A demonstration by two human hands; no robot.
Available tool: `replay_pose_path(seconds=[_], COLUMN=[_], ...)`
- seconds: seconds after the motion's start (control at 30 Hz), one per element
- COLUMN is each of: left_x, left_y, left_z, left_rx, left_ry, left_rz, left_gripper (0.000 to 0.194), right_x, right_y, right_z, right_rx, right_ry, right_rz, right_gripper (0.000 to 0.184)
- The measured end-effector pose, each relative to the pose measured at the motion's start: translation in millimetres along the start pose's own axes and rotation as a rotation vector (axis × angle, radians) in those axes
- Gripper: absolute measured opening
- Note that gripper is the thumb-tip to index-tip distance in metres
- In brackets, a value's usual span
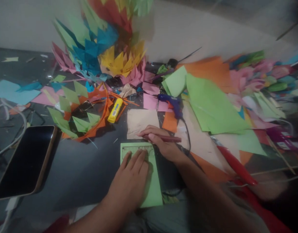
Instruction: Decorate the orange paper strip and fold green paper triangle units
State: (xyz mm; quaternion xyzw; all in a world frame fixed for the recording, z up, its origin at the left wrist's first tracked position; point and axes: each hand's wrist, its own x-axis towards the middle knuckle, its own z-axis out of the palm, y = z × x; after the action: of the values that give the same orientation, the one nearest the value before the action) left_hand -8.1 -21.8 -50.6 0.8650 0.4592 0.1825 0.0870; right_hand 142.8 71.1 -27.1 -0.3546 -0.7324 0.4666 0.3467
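A light green sheet of paper [153, 187] lies on the dark table [85, 168] in front of me, with drawn lines along its top edge. My left hand [131, 178] rests flat on it, fingers stretched out and pressing it down. My right hand [163, 144] is closed around a dark red pen [171, 139], held at the paper's top right corner, tip toward the paper.
A black phone [25, 160] lies at the left. A yellow glue stick [115, 110], a blue glue gun [171, 103], red-handled scissors [236, 165], large green sheets [212, 103] and a tall pile of folded coloured paper [102, 55] crowd the far side.
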Motion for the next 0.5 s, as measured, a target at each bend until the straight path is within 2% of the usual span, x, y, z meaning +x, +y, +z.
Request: replay_pose_path(seconds=[0.5], left_x=[-1.4], left_y=[-0.2], left_z=[0.0], left_rx=[0.014], left_ry=[-0.019], left_rz=[0.003], left_gripper=[0.02], right_x=[0.6], right_y=[6.5], right_z=[-1.7], right_rx=[0.062], right_ry=[0.012], right_rz=[0.046], right_gripper=[0.026])
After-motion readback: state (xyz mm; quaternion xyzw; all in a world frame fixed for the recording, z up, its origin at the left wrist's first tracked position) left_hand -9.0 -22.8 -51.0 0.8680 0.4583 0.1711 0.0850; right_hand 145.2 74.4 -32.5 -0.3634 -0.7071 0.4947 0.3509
